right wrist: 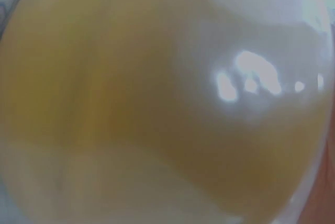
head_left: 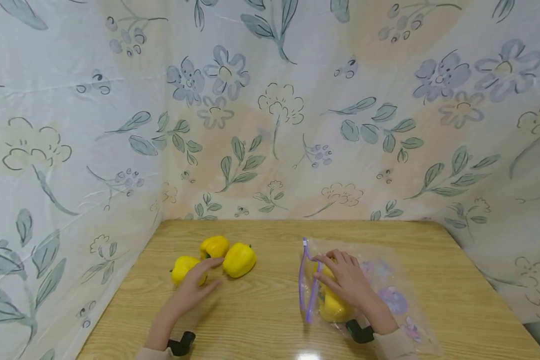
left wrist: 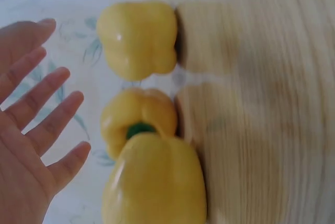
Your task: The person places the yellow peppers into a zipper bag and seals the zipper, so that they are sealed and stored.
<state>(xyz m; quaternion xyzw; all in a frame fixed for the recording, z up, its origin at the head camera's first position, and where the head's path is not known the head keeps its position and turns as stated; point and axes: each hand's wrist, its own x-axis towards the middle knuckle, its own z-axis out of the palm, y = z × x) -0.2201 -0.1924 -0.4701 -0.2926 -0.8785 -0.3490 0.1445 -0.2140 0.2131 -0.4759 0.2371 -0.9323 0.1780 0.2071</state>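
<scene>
Three yellow bell peppers stand close together on the left of the table: a left one [head_left: 181, 270], a back one [head_left: 214, 246] and a right one [head_left: 240, 260]. My left hand [head_left: 193, 290] is just in front of them, fingers spread and holding nothing. In the left wrist view the same hand [left wrist: 31, 124] appears beside the peppers. On the right lies a clear zip bag [head_left: 389, 265] with purple zip strips, its mouth gaping leftward. Yellow bell pepper [head_left: 334, 306] shows inside; how many is unclear. My right hand [head_left: 353, 282] grips the bag near its mouth. Blurred bag film [right wrist: 251, 35] fills the right wrist view.
The wooden table [head_left: 270, 300] carries all of this. Floral cloth [head_left: 270, 150] hangs behind the table and along both sides. Bare tabletop lies between the loose peppers and the bag. Dark wrist bands sit on both wrists.
</scene>
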